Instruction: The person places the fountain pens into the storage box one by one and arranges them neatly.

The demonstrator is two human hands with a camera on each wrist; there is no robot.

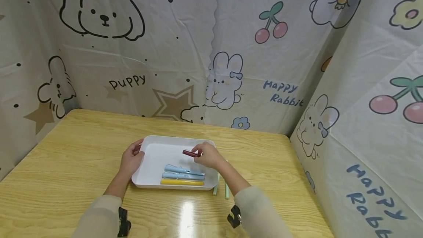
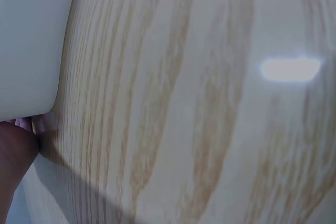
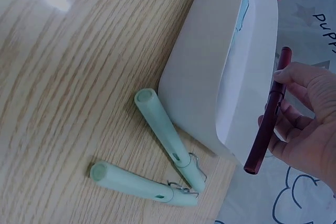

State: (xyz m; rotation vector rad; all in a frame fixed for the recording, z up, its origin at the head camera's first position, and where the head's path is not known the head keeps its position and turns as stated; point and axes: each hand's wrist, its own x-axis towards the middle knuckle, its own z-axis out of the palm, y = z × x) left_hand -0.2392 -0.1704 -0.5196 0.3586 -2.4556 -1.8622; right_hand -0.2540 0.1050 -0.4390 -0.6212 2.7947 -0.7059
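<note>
A white tray [image 1: 153,159] sits on the table, and my left hand [image 1: 132,159] grips its left edge, thumb at the rim. My right hand [image 1: 209,154] pinches a dark red pen [image 3: 269,116] between thumb and fingers, over the tray's right part in the head view. Inside the tray, near its front wall, two light blue pens [image 1: 183,176] lie beside a yellow pen [image 1: 181,182]. Two light green pens with wire clips lie on the table by the tray's right end, one green pen [image 3: 163,127] close against its wall and the other green pen [image 3: 136,184] farther out.
The yellow wood-grain table [image 1: 82,150] extends around the tray. Printed cloth [image 1: 185,47] hangs behind it and along both sides. A bright light reflection shows on the tabletop in front.
</note>
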